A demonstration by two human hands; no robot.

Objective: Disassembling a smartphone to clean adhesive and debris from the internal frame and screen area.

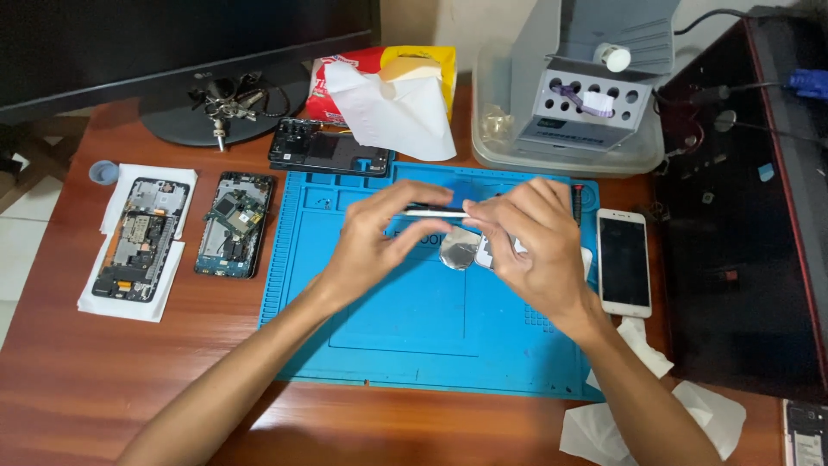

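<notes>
A: Left hand [371, 246]?
B: Over the blue mat [388, 319], fingers curled, pinching the left end of a thin white phone [435, 212] held edge-on.
A: Right hand [530, 246]?
B: Same phone, right end, fingers wrapped over it. Phone up off the mat, roughly level, between both hands.
A: Under the hands?
B: Shiny round disc [457, 254] on the mat, just below the phone. White part beside it, mostly hidden by the right hand, can't tell what.
A: Right of the mat?
B: White phone with dark screen [624, 261] lying face up on the bench [129, 380], close to the right wrist. Crumpled tissues [690, 414] nearer the front edge.
A: Left side?
B: Two opened phones [185, 233], insides showing; the far-left one on white paper. Well apart from the hands.
A: Back of the bench?
B: Black phone frame [328, 148] touching the mat's top edge, tissue pack [392, 86] behind it, keys [228, 97] on the monitor stand, clear plastic tub [569, 155] with a grey device inside.
</notes>
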